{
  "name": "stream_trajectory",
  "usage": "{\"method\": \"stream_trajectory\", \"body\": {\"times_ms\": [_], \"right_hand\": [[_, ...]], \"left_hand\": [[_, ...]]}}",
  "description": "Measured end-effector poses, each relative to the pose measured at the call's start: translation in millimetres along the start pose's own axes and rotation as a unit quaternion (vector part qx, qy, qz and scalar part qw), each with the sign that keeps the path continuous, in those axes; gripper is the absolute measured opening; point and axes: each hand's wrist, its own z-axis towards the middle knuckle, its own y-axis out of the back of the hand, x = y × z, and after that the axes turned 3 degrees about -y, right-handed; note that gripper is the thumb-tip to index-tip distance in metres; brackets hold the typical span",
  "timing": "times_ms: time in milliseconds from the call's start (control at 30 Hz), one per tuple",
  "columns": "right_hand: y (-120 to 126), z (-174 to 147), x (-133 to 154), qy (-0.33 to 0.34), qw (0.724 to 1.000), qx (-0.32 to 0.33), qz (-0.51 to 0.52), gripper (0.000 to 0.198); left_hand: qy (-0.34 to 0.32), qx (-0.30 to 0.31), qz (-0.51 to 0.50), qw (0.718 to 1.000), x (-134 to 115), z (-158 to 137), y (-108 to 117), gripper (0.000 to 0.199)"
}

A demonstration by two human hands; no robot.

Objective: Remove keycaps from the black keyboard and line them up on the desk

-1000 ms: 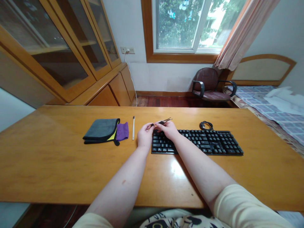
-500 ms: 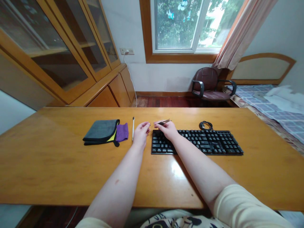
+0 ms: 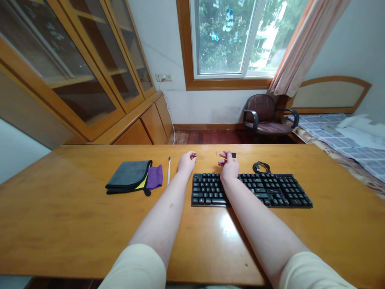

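My right hand [image 3: 229,165] is above the back edge of a black keyboard [image 3: 270,190]. Between its thumb and fingers is a wire keycap puller [image 3: 234,155] with a black middle; thin wires stick out to either side. To the left, my left hand [image 3: 187,162] hovers over the table just behind the keyboard's left corner. Its fingers are curled together, and whatever may be in them is too small or hidden to make out. A white toothbrush [image 3: 169,170] with a dark head lies beside my left forearm.
On the table [image 3: 90,233], a folded grey cloth [image 3: 129,175] with yellow lining lies at left, a purple cloth [image 3: 155,177] against it. A coiled black cable [image 3: 261,167] sits behind the keyboard. Beyond are a chair [image 3: 261,114] and a glass-fronted cabinet [image 3: 120,116].
My hands have drawn apart. The right one has moved rightward with the keycap puller, turning it, and the left has shifted slightly right. The view has tilted up a little.
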Motion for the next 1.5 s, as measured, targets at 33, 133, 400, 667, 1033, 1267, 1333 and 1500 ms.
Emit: {"method": "stream_trajectory", "body": {"times_ms": [33, 133, 400, 667, 1033, 1267, 1333, 1500], "right_hand": [[0, 0, 0, 0.002, 1.0, 0.001, 0.0, 0.038], [0, -2, 0, 0.009, 1.0, 0.007, -0.008, 0.038], [-2, -6, 1, 0.02, 0.999, 0.021, -0.032, 0.039], [0, -5, -2, 0.037, 0.998, 0.028, -0.039, 0.037], [0, -5, -3, 0.038, 0.998, 0.04, -0.032, 0.037], [0, -2, -4, 0.008, 0.999, 0.043, -0.006, 0.035], [-1, -2, -4, -0.006, 0.998, 0.053, -0.014, 0.035], [-3, -1, 6, -0.05, 0.955, 0.235, -0.176, 0.033]], "left_hand": [[-0.007, 0.009, 0.017, 1.0, 1, 8, 0, 0.023], [-0.015, 0.011, 0.029, 0.999, 4, 21, -2, 0.031], [-0.037, 0.013, 0.109, 0.993, 17, 16, -3, 0.032], [-0.048, 0.003, 0.128, 0.991, 16, 16, 3, 0.028], [-0.036, -0.01, 0.112, 0.993, 16, 16, 5, 0.023], [-0.096, -0.071, 0.075, 0.99, -10, -31, 15, 0.024], [-0.081, -0.029, 0.045, 0.995, -15, -62, 19, 0.024], [-0.062, 0.109, 0.032, 0.992, -20, -117, 33, 0.039]]}}
